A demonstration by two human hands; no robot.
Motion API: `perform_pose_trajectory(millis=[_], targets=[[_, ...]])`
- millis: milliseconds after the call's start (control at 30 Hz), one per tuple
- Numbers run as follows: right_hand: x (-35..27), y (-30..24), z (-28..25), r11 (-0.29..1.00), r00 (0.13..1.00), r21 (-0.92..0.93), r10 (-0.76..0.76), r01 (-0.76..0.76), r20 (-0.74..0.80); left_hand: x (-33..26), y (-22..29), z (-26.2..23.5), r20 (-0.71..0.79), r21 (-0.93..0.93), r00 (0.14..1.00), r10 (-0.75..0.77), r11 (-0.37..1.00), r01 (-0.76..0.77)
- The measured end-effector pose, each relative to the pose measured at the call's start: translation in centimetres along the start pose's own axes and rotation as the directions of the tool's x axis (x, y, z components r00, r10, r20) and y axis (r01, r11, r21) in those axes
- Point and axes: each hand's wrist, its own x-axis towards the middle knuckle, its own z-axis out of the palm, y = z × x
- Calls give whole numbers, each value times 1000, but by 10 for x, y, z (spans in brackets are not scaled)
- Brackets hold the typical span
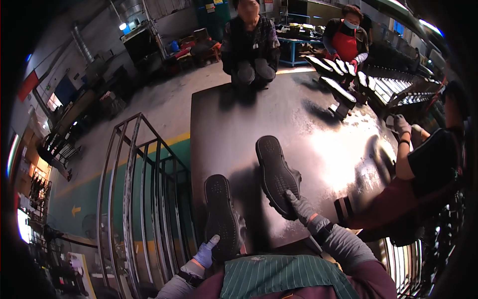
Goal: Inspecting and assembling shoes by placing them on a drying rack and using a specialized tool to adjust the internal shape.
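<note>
Two black shoes are held sole up over the metal-topped table [214,124]. My left hand [204,252], in a light glove, is closed on the heel end of the left shoe [219,214], its thumb on the sole. This shoe sits lower and nearer to me, by the table's left edge. My gloved right hand [299,206] grips the right shoe [274,172] at its heel end, thumb on the sole. Its toe points away from me. The fingers of both hands are mostly hidden beneath the shoes.
A metal rack [130,199] stands left of the table. Across the table a person [249,45] is beside two dark shoes [255,72]. Another person in a red apron [343,42] is near light-soled shoes [338,89] at the far right. A co-worker's gloved hand [399,124] is at right.
</note>
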Motion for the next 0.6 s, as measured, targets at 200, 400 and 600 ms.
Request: perform_pose_trajectory(millis=[200, 400, 600], targets=[[-24, 1, 0, 872, 948, 483, -77, -86, 310, -9, -18, 25, -60, -106, 988, 144, 983, -150], [-51, 56, 13, 986, 799, 140, -156, 90, 581, -17, -50, 36, -197, 11, 972, 128, 992, -129], [-60, -9, 66, 928, 787, -93, -250, 361, 563, -50, -19, 1, 104, 574, 988, -113, 818, 33]])
